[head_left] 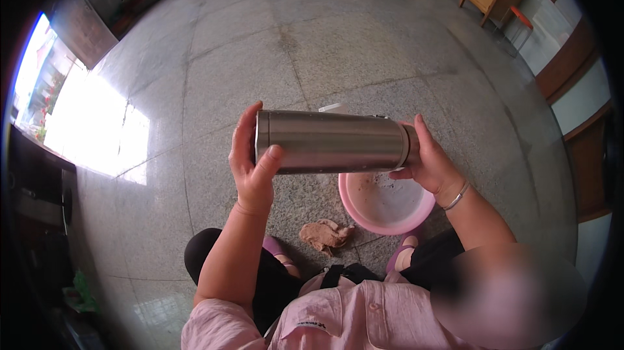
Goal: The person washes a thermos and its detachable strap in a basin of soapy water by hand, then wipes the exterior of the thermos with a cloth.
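The steel flask [331, 142] lies level between my two hands, held out in front of me above the pink basin [386, 205] that sits on the stone floor [325, 44]. My left hand [250, 161] is closed around its flat bottom end, fingers curled over the top edge and thumb pressed against the side facing me. My right hand [430, 161] is wrapped around the narrower neck end, where a groove rings the body; whether a cap is on there I cannot tell, since my fingers cover it.

I judge the flask stiff and hard, with nothing that gives under a squeeze, so I can grip it firmly without fear of denting it. The brushed metal looks smooth, and I see small specks on it that may be drops of water, so it is likely slippery; a bare pinch at the ends could let it slide. The surest hold is a full wrap around the body, or the step at the neck where the fingers have an edge to catch. Its weight depends on what is inside, which I cannot see. A drop onto this stone would probably dent it.

A crumpled brownish rag [325, 234] lies on the floor just beside the basin, near my feet.
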The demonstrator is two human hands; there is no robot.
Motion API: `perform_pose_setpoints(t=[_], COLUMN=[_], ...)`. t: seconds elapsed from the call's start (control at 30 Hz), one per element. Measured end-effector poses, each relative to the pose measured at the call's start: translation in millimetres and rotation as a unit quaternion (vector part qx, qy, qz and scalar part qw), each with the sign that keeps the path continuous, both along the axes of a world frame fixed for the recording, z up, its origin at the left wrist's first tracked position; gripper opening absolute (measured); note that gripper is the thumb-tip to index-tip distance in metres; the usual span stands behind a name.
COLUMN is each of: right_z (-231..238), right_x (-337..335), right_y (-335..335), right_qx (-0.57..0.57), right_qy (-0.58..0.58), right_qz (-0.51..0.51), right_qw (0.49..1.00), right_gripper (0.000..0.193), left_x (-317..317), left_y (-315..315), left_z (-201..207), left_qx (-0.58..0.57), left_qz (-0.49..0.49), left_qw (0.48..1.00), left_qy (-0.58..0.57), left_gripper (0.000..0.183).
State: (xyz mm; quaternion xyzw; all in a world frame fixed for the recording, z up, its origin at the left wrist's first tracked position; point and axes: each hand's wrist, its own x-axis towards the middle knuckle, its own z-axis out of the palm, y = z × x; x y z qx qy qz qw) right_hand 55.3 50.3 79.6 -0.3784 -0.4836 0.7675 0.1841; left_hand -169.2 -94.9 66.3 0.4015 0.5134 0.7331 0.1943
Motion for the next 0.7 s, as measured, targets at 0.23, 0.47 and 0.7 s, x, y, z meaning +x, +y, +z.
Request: perform_pose_setpoints(t=[0.23,0.47,0.7], right_z=[-33.6,-5.6,12.9], right_x=[-2.3,1.9,13.6], right_y=[8.8,9.9,11.0], right_qx=[0.018,0.686,0.804], right_qy=[-0.016,0.015,0.028], right_qz=[-0.068,-0.020,0.057], right_qw=[0.997,0.727,0.592], right_gripper=[0.041,0.043,0.054], left_x=[-1.3,-2.1,7.3], left_y=[5.8,13.5,15.7], left_z=[-18.4,-46.6,-55.1], left_qx=[-0.054,-0.175,-0.257], left_qz=[-0.023,-0.123,-0.151], left_qw=[0.995,0.882,0.812], left_qy=[-0.077,-0.421,-0.501], left_gripper=[0.059,0.049,0.049])
